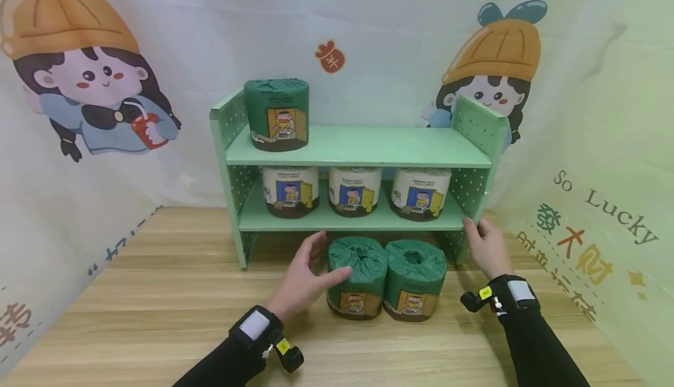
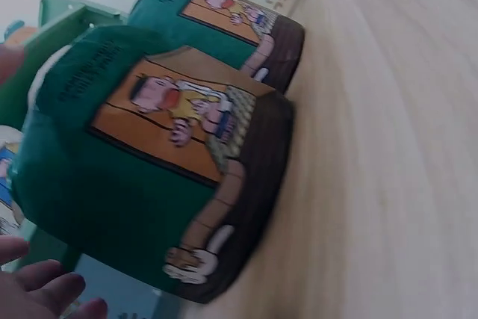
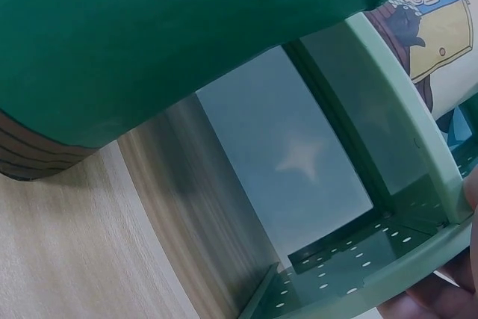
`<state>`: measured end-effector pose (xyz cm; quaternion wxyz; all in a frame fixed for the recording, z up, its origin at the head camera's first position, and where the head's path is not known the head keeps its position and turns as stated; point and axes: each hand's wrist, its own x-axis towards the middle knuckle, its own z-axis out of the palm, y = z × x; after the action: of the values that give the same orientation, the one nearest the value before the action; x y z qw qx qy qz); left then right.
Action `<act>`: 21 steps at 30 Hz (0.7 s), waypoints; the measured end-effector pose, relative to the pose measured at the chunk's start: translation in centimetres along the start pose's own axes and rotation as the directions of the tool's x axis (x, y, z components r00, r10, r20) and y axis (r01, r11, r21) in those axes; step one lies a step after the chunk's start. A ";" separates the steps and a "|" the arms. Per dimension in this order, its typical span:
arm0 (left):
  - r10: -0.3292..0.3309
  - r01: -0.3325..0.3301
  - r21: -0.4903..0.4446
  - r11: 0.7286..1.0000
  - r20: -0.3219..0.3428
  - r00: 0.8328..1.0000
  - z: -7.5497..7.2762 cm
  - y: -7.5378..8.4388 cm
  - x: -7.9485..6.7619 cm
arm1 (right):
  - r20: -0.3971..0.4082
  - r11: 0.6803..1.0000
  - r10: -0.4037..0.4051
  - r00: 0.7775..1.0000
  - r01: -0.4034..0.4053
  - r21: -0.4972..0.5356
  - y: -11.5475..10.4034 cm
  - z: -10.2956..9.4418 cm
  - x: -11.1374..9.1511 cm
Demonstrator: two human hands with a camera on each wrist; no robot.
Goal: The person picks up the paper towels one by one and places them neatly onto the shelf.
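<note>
My left hand (image 1: 304,281) is at the left side of a green-wrapped toilet paper roll (image 1: 356,290), fingers spread and thumb overlapping its top edge in the head view. In the left wrist view its fingers (image 2: 52,285) show apart from the roll. A second green toilet paper roll (image 1: 413,290) stands upright right beside the first, both on the table in front of the shelf. My right hand (image 1: 489,250) grips the right side panel of the light-green shelf (image 1: 368,146); thumb and fingers lie on either side of the panel edge in the right wrist view.
Three white toilet paper rolls (image 1: 355,192) stand in a row on the shelf's lower board. Another green roll (image 1: 277,116) sits at the left end of the top board. A printed curtain (image 1: 389,30) hangs behind and around the wooden table (image 1: 158,293).
</note>
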<state>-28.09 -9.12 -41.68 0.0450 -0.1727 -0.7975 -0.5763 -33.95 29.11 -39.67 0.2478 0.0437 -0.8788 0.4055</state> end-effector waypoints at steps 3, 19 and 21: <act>-0.049 0.047 0.028 0.998 0.050 0.998 0.4 -0.5 0.0 | -0.004 1.000 -0.001 1.000 0.001 0.001 0.0 0.0 0.0; -0.017 0.016 0.007 1.000 0.170 0.985 0.9 -1.4 0.0 | -0.003 1.000 -0.010 1.000 0.010 -0.004 -0.2 -0.1 0.0; -0.019 0.019 0.005 1.000 0.166 0.986 0.9 -1.5 0.0 | -0.005 1.000 -0.006 1.000 0.006 -0.005 -0.2 0.0 -0.1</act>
<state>-28.44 -8.68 -43.36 -0.0267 -0.2122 -0.8010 -0.5591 -33.84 29.00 -39.57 0.2514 0.0444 -0.8790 0.4028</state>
